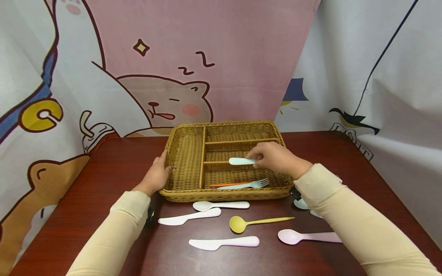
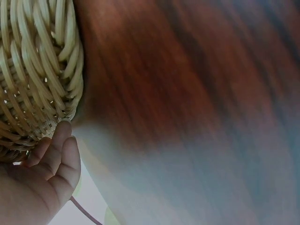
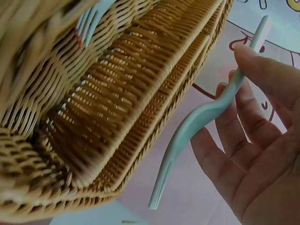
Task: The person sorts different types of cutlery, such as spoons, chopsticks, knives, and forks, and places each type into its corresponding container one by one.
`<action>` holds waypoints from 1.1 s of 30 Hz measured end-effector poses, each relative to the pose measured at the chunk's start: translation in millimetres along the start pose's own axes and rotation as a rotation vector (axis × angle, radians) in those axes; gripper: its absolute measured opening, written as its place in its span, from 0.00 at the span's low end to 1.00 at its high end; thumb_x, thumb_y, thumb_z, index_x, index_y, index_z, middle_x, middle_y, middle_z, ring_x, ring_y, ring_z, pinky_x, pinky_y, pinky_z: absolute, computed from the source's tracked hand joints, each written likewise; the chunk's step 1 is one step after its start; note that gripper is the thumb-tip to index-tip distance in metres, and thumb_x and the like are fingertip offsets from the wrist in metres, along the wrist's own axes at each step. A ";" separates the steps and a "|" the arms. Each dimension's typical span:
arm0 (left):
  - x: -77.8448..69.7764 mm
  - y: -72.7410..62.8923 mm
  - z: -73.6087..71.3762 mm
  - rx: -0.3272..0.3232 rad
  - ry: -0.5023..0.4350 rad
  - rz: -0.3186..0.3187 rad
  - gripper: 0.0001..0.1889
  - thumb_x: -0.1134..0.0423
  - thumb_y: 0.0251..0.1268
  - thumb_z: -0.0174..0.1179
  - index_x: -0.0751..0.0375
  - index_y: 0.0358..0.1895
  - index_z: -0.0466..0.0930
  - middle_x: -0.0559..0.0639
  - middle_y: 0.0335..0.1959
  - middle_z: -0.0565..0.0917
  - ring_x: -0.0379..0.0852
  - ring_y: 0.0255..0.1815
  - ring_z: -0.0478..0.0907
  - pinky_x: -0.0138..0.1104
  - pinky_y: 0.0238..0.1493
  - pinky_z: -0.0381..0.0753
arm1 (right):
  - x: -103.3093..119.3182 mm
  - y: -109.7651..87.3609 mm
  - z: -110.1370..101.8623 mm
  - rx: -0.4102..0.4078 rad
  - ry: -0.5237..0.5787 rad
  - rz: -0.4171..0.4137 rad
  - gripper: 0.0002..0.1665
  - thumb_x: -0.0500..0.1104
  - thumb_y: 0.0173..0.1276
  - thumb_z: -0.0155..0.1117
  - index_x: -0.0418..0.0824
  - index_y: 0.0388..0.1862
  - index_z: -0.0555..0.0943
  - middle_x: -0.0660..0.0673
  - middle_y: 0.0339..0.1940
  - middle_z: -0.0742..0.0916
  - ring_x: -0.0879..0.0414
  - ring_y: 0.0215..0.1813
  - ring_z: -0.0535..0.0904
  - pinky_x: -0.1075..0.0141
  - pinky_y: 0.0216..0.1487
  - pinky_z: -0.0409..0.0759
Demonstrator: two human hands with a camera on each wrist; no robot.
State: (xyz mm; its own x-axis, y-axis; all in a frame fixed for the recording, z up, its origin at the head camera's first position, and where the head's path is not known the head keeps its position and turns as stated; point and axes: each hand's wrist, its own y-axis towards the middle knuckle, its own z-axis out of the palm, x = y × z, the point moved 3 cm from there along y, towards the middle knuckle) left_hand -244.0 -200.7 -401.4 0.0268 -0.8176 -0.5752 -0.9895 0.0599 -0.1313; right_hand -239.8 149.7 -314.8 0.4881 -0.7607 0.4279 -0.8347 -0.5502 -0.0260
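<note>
A woven wicker basket with several compartments stands on the table. My left hand holds its left rim, thumb over the edge and fingers against the outer weave. My right hand pinches a pale mint fork between thumb and fingers, above the basket's right part. In the head view the fork's handle points left and its head is hidden by the hand. A light blue fork and an orange utensil, its head not visible, lie in the front right compartment.
Before the basket lie a white spoon, a white knife, a yellow spoon, a pinkish-white knife and a pink spoon. Pale blue utensils are partly covered by the right sleeve. A printed curtain hangs behind.
</note>
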 end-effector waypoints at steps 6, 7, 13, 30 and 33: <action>-0.8 -0.2 0.9 0.006 0.001 0.002 0.34 0.66 0.77 0.40 0.64 0.78 0.32 0.72 0.70 0.54 0.66 0.70 0.59 0.55 0.67 0.61 | 5.9 6.8 9.8 0.059 -0.008 -0.036 0.18 0.35 0.59 0.71 0.41 0.51 0.86 0.47 0.42 0.85 0.54 0.42 0.80 0.57 0.44 0.79; -0.6 -0.2 1.1 0.007 -0.002 -0.001 0.34 0.66 0.77 0.40 0.63 0.78 0.32 0.72 0.70 0.53 0.65 0.70 0.59 0.55 0.67 0.61 | 6.4 7.8 11.2 0.070 -0.008 -0.040 0.19 0.35 0.59 0.71 0.41 0.51 0.85 0.47 0.42 0.85 0.54 0.42 0.80 0.58 0.44 0.79; -0.9 -0.6 1.4 0.010 0.000 -0.009 0.34 0.66 0.78 0.39 0.62 0.78 0.32 0.72 0.70 0.54 0.66 0.69 0.60 0.55 0.67 0.62 | 11.6 14.8 20.8 0.127 0.003 -0.041 0.18 0.35 0.60 0.70 0.41 0.51 0.86 0.50 0.37 0.84 0.56 0.41 0.80 0.60 0.42 0.79; -0.5 -2.5 -0.9 0.010 0.002 -0.014 0.34 0.66 0.77 0.40 0.63 0.78 0.32 0.71 0.70 0.54 0.65 0.70 0.59 0.55 0.67 0.61 | 25.3 32.2 45.9 0.241 -0.045 -0.036 0.18 0.35 0.60 0.71 0.44 0.51 0.86 0.51 0.34 0.84 0.60 0.35 0.77 0.64 0.37 0.76; -1.2 -2.7 -1.3 0.010 0.002 -0.013 0.34 0.66 0.77 0.40 0.63 0.78 0.32 0.72 0.70 0.54 0.65 0.70 0.59 0.55 0.67 0.61 | 27.4 33.4 49.0 0.255 -0.047 -0.042 0.18 0.35 0.60 0.71 0.43 0.51 0.86 0.51 0.36 0.84 0.60 0.37 0.78 0.64 0.39 0.77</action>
State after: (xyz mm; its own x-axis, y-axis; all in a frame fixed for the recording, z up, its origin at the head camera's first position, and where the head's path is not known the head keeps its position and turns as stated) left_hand -241.6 -200.6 -399.2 0.0394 -0.8193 -0.5720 -0.9877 0.0549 -0.1466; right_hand -241.9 93.6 -348.2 0.5370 -0.7473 0.3913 -0.7249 -0.6461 -0.2391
